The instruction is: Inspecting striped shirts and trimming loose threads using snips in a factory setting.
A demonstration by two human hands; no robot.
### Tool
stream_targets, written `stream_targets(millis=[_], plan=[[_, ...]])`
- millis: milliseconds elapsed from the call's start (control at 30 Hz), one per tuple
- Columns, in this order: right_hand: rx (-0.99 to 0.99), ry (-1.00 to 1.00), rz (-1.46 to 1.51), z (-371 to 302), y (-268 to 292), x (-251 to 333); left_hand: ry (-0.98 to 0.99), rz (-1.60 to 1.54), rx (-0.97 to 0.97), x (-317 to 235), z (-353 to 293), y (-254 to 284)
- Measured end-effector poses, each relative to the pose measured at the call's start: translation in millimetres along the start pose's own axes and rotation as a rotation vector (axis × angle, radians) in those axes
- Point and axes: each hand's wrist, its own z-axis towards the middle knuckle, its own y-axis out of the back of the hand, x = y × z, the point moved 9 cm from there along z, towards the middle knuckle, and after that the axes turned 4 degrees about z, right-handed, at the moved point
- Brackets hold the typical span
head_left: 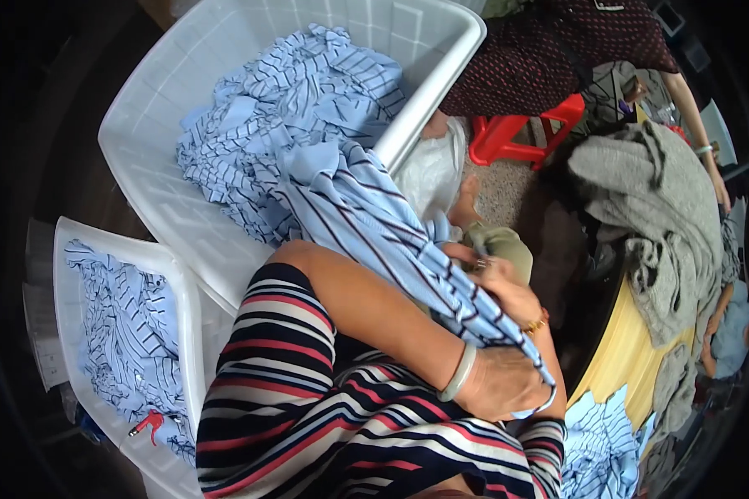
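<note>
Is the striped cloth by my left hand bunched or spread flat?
Bunched: the striped cloth runs creased from the large white tub to your left hand.

The striped cloth looks matt, the tub smooth plastic.

the large white tub has room inside its left wall; striped cloth crosses its right rim, red stool beyond.
</note>
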Motion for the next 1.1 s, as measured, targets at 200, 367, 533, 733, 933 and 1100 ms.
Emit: stream_targets(millis=[200, 367, 533, 733, 933, 1100], plan=[[0.005, -0.062, -0.256, -3, -15, -10, -0.036, -0.080, 0.125, 5, 6, -54], [-0.539, 0.312, -0.389, -106, 72, 31, -0.181, -0.060, 0.205, -14, 20, -70], [-0.753, 0.380, -0.340, -203, 115, 10, -0.312, 0.304, -0.076, -16, 26, -24], [-0.988, 0.448, -0.181, -253, 147, -37, 0.108, 0.755, -0.066, 76, -25, 125], [-1.002, 0.498, -0.049, -250, 160, -54, 0.550, 0.636, 0.092, 96, -122, 183], [-1.055, 0.567, -0.064, -262, 180, -38, 0.382, 0.742, 0.051, 70, -120, 162]])
